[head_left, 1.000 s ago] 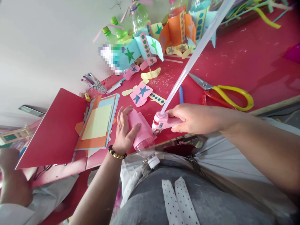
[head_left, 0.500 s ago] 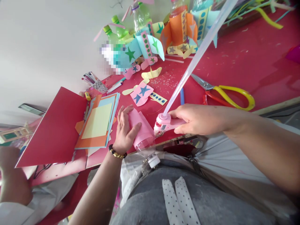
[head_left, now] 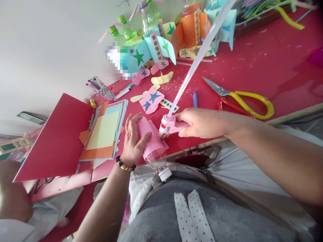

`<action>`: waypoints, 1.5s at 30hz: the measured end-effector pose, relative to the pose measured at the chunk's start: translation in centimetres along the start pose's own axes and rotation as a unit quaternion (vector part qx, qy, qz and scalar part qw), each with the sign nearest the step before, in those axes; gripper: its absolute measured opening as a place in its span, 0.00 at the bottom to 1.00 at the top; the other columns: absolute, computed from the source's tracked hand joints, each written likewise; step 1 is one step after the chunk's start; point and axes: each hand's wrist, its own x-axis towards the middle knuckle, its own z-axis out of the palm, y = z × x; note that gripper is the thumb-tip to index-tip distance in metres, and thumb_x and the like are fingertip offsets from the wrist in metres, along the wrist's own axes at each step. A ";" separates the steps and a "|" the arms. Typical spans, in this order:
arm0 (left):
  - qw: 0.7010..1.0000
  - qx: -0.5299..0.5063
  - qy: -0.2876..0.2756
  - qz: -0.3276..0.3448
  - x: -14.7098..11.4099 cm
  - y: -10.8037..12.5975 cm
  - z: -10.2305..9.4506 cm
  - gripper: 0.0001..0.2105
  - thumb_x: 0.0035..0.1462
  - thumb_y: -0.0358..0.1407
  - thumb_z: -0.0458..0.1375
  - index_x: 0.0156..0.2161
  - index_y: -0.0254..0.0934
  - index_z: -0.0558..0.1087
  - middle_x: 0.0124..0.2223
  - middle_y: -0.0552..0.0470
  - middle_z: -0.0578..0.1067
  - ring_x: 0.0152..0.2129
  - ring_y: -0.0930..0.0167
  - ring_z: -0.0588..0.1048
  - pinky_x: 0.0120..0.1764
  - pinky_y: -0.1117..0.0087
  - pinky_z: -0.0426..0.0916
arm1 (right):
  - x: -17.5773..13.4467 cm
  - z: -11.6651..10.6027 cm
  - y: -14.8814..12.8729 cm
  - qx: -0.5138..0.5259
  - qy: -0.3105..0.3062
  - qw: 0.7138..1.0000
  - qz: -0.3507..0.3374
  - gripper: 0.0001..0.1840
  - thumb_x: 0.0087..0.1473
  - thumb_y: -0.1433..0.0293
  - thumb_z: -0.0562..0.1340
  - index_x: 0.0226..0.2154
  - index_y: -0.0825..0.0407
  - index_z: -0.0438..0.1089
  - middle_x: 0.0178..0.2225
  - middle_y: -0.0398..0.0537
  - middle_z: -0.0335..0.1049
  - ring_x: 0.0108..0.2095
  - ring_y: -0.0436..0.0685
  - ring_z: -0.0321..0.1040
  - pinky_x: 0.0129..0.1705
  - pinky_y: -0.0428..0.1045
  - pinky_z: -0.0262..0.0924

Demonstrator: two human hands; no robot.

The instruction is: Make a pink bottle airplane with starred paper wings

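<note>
My left hand (head_left: pixel 132 139) is wrapped round a clear plastic bottle (head_left: pixel 156 161) that lies tilted at the table edge, its white cap (head_left: pixel 165 174) toward me. Pink paper (head_left: pixel 151 141) covers the bottle's body, and a loose paper edge sticks out on its right side. In my right hand (head_left: pixel 195 122) is a pink hot glue gun (head_left: pixel 168 125), a long translucent glue stick (head_left: pixel 199 55) rising from its back. Its nozzle end sits close to the pink paper; whether it touches is unclear. Pink paper with blue stars (head_left: pixel 152 100) lies just beyond.
Yellow-and-red-handled scissors (head_left: pixel 222 91) and a blue pen (head_left: pixel 195 99) lie on the red table (head_left: pixel 264 60). Decorated bottles (head_left: pixel 186 30) stand at the back. Coloured paper sheets (head_left: pixel 104 131) rest in an open red folder (head_left: pixel 55 144) at left. Another person's arm (head_left: pixel 13 195) is at far left.
My right hand has brought the glue gun left, close against the pink paper on the bottle. My left hand keeps the same hold.
</note>
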 end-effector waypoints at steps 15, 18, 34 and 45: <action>1.000 0.005 0.001 0.014 0.0 -0.3 0.0 0.25 0.61 0.43 0.56 0.61 0.38 0.58 0.63 0.41 0.63 0.65 0.53 0.53 0.65 0.46 0.47 | 2.8 0.2 -0.3 -0.018 0.045 0.999 0.000 0.14 0.51 0.73 0.63 0.42 0.56 0.74 0.35 0.50 0.77 0.32 0.56 0.71 0.30 0.47 0.55; 1.000 0.004 0.000 0.015 0.0 -0.3 0.0 0.26 0.61 0.43 0.56 0.61 0.38 0.58 0.62 0.40 0.63 0.65 0.53 0.53 0.65 0.47 0.47 | 3.3 0.3 -0.2 -0.030 0.058 0.998 0.004 0.13 0.52 0.73 0.63 0.41 0.57 0.74 0.33 0.50 0.77 0.31 0.55 0.71 0.31 0.47 0.55; 1.000 -0.016 0.005 0.010 0.0 -0.1 0.0 0.25 0.61 0.44 0.56 0.61 0.41 0.58 0.63 0.42 0.63 0.64 0.52 0.55 0.64 0.43 0.49 | 5.7 1.3 -0.4 -0.066 0.119 0.990 -0.025 0.12 0.51 0.73 0.60 0.40 0.55 0.74 0.36 0.55 0.77 0.33 0.58 0.71 0.30 0.48 0.54; 1.000 -0.020 0.006 0.016 0.1 -0.2 0.0 0.24 0.61 0.42 0.57 0.61 0.43 0.59 0.62 0.42 0.63 0.64 0.54 0.56 0.64 0.43 0.49 | 6.2 1.5 -0.4 -0.067 0.134 0.989 -0.011 0.18 0.52 0.74 0.60 0.47 0.56 0.72 0.40 0.58 0.78 0.37 0.60 0.72 0.33 0.49 0.55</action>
